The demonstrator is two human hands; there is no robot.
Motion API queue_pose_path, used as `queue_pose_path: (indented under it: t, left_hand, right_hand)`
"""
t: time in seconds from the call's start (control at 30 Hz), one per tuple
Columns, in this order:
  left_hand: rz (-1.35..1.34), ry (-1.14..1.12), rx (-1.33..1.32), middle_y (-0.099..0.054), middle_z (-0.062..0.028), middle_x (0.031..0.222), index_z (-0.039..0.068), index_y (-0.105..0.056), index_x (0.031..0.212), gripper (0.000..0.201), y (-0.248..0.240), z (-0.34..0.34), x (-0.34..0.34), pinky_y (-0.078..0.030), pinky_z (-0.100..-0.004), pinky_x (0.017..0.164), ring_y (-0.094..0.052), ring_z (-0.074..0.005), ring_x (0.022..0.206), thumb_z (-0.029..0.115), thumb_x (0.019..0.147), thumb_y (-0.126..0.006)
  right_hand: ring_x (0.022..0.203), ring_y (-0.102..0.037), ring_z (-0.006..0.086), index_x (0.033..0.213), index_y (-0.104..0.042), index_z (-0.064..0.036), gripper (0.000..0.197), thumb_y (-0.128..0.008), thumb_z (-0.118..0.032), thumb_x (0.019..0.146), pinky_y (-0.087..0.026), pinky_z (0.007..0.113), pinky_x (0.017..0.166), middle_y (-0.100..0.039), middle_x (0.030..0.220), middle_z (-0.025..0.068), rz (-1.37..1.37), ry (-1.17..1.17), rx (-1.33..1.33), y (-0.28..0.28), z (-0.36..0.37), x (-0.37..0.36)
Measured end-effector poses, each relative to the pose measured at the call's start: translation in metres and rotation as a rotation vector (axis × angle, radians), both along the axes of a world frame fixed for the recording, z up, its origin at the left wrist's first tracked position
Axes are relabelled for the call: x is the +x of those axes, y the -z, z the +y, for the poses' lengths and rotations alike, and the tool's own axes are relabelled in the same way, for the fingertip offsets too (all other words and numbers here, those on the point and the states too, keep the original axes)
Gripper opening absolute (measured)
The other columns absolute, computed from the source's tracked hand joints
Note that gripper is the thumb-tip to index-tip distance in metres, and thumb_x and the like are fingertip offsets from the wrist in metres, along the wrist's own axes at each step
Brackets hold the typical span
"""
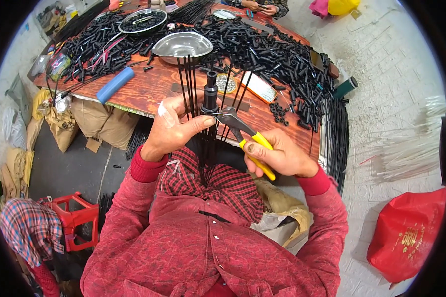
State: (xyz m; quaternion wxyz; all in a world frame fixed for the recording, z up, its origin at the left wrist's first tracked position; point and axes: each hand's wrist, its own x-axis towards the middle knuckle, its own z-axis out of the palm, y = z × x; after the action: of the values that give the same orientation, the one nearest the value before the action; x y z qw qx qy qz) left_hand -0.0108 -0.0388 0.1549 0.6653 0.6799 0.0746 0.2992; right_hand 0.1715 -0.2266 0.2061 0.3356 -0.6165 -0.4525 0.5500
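My left hand (169,129), with a white patch on its back, is closed round an umbrella runner (210,92), an upright black tubular piece. Thin black ribs (188,84) stand round it on both sides, and a dark bundle hangs below toward my lap. Yellow-handled pliers (257,149) are gripped in my right hand (286,152). Their dark jaws meet the runner's lower collar, close to my left thumb. A fine wire shows there; whether the jaws bite on it I cannot tell.
A heap of black tubular pieces (267,54) covers much of the red wooden table (143,91). On it stand a metal bowl (183,45), a round dish of small metal parts (226,83) and a blue roll (115,84). Another person's hands (260,7) are at the far edge. A red stool (77,220) stands left.
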Motion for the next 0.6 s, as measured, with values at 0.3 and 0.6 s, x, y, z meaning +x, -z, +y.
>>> queue_pose_path:
  t: [0.3,0.6]
  left_hand:
    - [-0.026,0.031,-0.046,-0.068,-0.0097,0.113,-0.006,-0.06,0.123,0.038,0.007,0.003,-0.001,-0.055,-0.0277,0.087,-0.064,-0.0125,0.1,0.002,0.087,-0.072]
    - [-0.032,0.031,-0.046,-0.07,-0.0102,0.112,-0.005,-0.061,0.122,0.038,0.008,0.007,-0.003,-0.055,-0.0291,0.088,-0.067,-0.0147,0.099,0.004,0.086,-0.073]
  right_hand:
    - [0.059,-0.062,0.0094,0.082,-0.064,0.0,0.032,-0.053,-0.022,0.103,-0.047,0.023,0.051,-0.066,0.071,0.0052,-0.033,0.096,0.438,0.076,0.008,-0.016]
    - [0.06,-0.063,0.0126,0.086,-0.064,0.001,0.029,-0.056,-0.022,0.102,-0.05,0.025,0.053,-0.066,0.076,0.0075,-0.085,0.173,0.669,0.111,0.026,-0.033]
